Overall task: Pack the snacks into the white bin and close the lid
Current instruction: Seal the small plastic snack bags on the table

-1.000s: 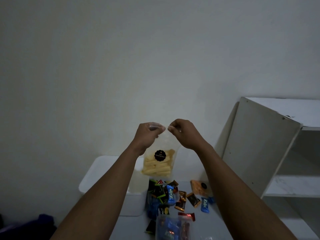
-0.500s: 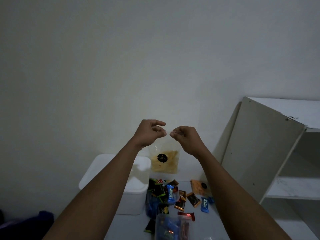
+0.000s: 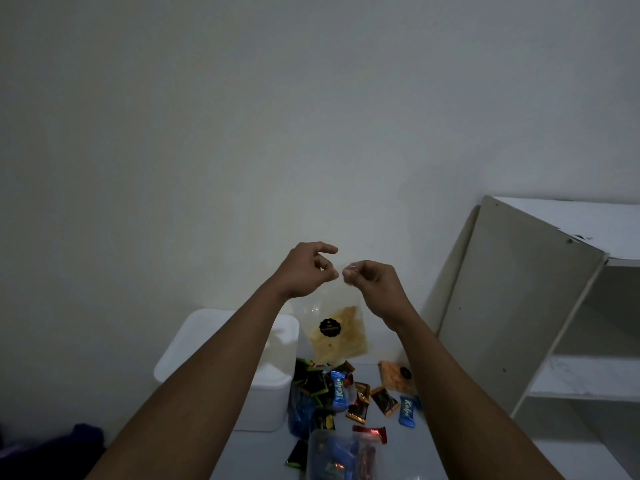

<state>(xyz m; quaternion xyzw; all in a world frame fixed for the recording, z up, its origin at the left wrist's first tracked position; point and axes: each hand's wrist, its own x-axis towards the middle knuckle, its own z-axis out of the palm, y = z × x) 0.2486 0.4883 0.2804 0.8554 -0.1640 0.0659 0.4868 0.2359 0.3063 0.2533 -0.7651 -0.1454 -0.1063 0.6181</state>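
While pinched, snack bag point(image 3: 337, 336) — mouth-up, vertical

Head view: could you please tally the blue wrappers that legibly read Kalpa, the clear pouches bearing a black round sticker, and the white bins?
Blue shiny plastic wrappers printed Kalpa: 2
Clear plastic pouches with a black round sticker: 2
White rectangular plastic bin: 1
Total: 5

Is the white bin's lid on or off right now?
On: the lid lies flat across the white bin; no interior shows.
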